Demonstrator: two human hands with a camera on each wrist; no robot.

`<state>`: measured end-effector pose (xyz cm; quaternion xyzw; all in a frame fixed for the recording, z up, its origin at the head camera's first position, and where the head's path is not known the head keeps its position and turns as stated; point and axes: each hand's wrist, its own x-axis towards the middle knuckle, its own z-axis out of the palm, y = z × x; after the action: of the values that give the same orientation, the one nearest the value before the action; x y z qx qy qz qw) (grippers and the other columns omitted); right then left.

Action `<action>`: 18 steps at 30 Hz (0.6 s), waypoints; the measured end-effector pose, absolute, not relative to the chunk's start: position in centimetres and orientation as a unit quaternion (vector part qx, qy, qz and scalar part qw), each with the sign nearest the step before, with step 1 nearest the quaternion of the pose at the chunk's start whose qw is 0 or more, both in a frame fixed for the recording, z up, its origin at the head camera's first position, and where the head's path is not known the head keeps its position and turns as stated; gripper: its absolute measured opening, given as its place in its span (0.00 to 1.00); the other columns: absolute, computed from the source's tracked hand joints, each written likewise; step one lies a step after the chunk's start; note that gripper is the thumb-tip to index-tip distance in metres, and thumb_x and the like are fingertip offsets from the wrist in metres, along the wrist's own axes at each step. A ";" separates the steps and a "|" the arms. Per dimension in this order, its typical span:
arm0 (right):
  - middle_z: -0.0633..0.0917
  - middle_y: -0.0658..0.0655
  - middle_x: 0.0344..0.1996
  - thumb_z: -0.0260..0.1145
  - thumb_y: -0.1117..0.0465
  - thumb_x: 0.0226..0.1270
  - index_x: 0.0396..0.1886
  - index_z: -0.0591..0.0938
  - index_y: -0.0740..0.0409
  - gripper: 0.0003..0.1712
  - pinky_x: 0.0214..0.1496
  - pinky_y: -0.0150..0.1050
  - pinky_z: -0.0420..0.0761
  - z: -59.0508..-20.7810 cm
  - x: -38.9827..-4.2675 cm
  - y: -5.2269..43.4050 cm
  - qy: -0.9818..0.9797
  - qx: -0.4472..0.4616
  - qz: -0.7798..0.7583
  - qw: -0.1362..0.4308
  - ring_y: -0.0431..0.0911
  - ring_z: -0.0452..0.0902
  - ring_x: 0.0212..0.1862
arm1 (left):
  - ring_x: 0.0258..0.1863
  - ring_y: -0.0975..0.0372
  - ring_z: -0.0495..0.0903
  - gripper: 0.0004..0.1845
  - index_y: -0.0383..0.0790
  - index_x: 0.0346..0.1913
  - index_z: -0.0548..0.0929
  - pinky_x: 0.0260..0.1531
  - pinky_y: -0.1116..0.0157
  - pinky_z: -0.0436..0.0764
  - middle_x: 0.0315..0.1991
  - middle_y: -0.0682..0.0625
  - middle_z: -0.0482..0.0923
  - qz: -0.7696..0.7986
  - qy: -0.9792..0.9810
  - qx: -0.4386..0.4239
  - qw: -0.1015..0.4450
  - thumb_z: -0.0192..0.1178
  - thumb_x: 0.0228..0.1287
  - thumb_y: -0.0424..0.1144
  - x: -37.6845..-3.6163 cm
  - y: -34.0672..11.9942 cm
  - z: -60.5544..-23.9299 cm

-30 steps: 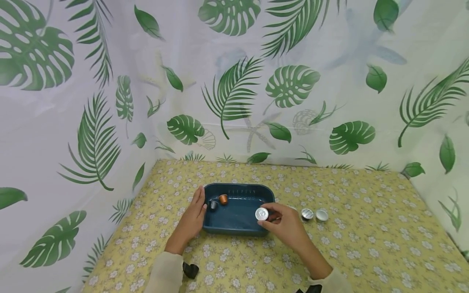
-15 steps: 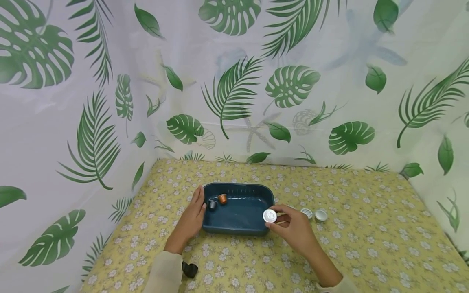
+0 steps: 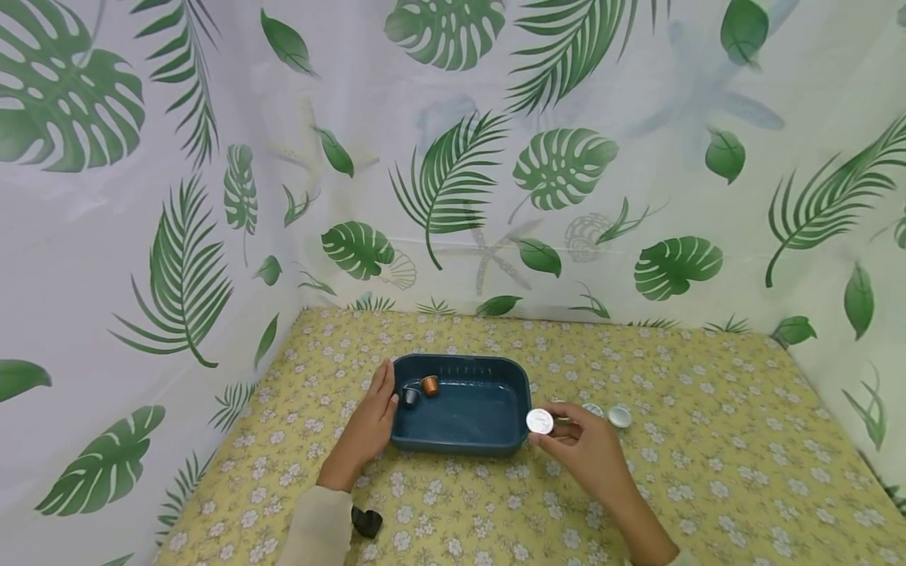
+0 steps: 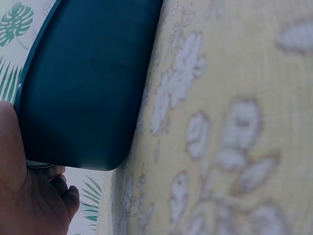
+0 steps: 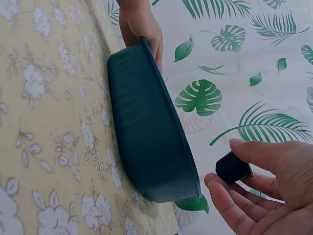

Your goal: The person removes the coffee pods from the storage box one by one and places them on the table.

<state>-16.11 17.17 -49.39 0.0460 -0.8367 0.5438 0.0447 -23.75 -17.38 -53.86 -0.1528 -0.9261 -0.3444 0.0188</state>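
Note:
My left hand point(image 3: 371, 413) grips the left end of a dark blue plastic tray point(image 3: 453, 450), thumb at the rim and fingers along the outer wall. Beyond the tray's right end, my right hand point(image 3: 583, 444) pinches a coffee capsule point(image 3: 540, 421) between thumb and fingers. Its silver foil lid faces the head camera, while the right wrist view shows the capsule's dark body point(image 5: 232, 168) beside the tray's wall point(image 5: 151, 127). Inside the tray, at the left, lie a copper-orange capsule point(image 3: 430, 384) and a dark grey capsule point(image 3: 411, 396).
Just past my right hand, a pale capsule point(image 3: 619, 417) stands on the yellow flowered tablecloth point(image 3: 708, 472), with another capsule point(image 3: 593, 409) partly hidden by the hand. A white leaf-printed sheet point(image 3: 453, 189) rises behind the table and along its sides.
My right hand has carried the pinched capsule rightward, from over the tray's right end to just outside its rim. The left hand and tray have stayed put.

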 end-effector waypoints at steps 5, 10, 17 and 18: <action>0.88 0.59 0.43 0.79 0.64 0.58 0.58 0.83 0.62 0.27 0.39 0.33 0.85 -49.4 -15.8 17.7 -0.850 0.025 0.525 0.042 0.46 0.87 0.40 | 0.81 0.49 0.41 0.32 0.35 0.82 0.42 0.74 0.45 0.55 0.83 0.46 0.32 -0.343 -0.926 -0.154 0.018 0.40 0.85 0.40 -23.8 -17.4 -54.1; 0.88 0.59 0.42 0.78 0.65 0.59 0.57 0.84 0.64 0.26 0.36 0.34 0.85 -50.1 -15.4 18.6 -0.855 -0.010 0.517 0.022 0.47 0.87 0.39 | 0.81 0.49 0.42 0.32 0.34 0.82 0.43 0.74 0.44 0.56 0.83 0.45 0.32 -0.347 -0.925 -0.156 0.014 0.40 0.85 0.39 -23.7 -17.2 -54.3; 0.87 0.60 0.46 0.78 0.68 0.58 0.56 0.84 0.64 0.24 0.35 0.36 0.86 -51.2 -15.5 19.9 -0.869 -0.019 0.495 0.012 0.49 0.87 0.40 | 0.80 0.48 0.43 0.32 0.36 0.82 0.41 0.73 0.43 0.56 0.83 0.45 0.33 -0.351 -0.923 -0.153 0.022 0.40 0.85 0.39 -23.6 -17.2 -54.2; 0.88 0.60 0.46 0.78 0.67 0.58 0.55 0.85 0.64 0.24 0.34 0.36 0.86 -51.3 -15.5 20.0 -0.872 -0.020 0.489 0.012 0.49 0.87 0.39 | 0.80 0.48 0.43 0.32 0.36 0.82 0.41 0.73 0.43 0.56 0.83 0.45 0.33 -0.353 -0.923 -0.153 0.022 0.40 0.85 0.39 -23.6 -17.2 -54.2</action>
<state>-15.54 20.02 -51.31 -0.0199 -0.8721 0.4888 0.0119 -23.60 -17.16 -54.15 -0.1531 -0.9227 -0.3532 0.0224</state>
